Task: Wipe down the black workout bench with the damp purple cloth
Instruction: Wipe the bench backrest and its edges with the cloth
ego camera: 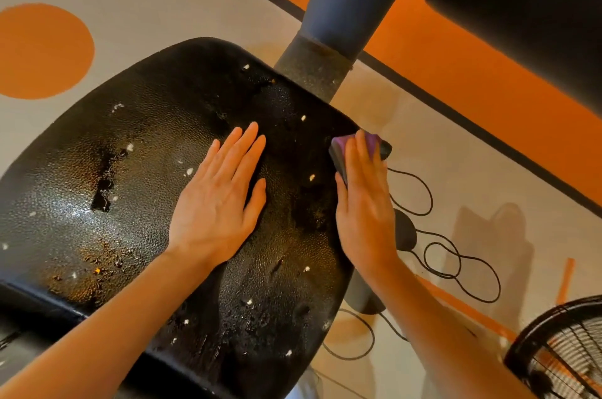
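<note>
Bench (136, 177) black, pebbled, wet-glossy (white flecks); left hand (216, 199) flat, right hand (365, 203) pressing purple cloth (338, 146).

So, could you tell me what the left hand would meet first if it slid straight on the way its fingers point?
The left hand lies flat on the black bench, fingers pointing up and to the right. Straight on lies more pad, then its far edge, and beyond that probably the grey post, though depth is unclear.

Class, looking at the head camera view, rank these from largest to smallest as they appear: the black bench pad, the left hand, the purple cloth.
1. Black bench pad, by far the largest.
2. Left hand, flat on the pad.
3. Purple cloth, mostly hidden under the right hand, so its true size is unsure.
</note>
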The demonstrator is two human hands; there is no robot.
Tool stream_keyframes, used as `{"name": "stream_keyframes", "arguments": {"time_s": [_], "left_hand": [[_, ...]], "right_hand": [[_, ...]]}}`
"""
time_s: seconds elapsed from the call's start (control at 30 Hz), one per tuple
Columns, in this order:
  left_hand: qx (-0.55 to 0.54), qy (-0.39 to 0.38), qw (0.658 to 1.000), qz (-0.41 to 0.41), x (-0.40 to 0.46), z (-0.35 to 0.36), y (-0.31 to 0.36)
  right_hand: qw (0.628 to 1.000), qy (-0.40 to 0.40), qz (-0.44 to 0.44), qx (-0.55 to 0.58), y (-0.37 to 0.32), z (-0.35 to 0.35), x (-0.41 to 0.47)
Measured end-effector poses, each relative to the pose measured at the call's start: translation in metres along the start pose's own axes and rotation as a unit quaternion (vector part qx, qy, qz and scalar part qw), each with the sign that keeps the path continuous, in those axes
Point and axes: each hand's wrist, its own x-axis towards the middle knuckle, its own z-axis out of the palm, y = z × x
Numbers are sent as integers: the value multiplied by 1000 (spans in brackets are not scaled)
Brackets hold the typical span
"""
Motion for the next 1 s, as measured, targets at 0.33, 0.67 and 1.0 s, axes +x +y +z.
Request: {"name": "stream_keyframes", "arguments": {"time_s": [0.33,0.67,1.0], "left_hand": [[-33,29,999,14,-3,-21,-22],[47,31,998,-33,-20,-39,-83],[35,51,998,-33,-20,-39,-82]], "right_hand": [[997,-70,-9,-3,-35,-18,-25],[997,-72,-4,-22,-53,3,11],[998,-42,33,-14,-66,17,64]]}}
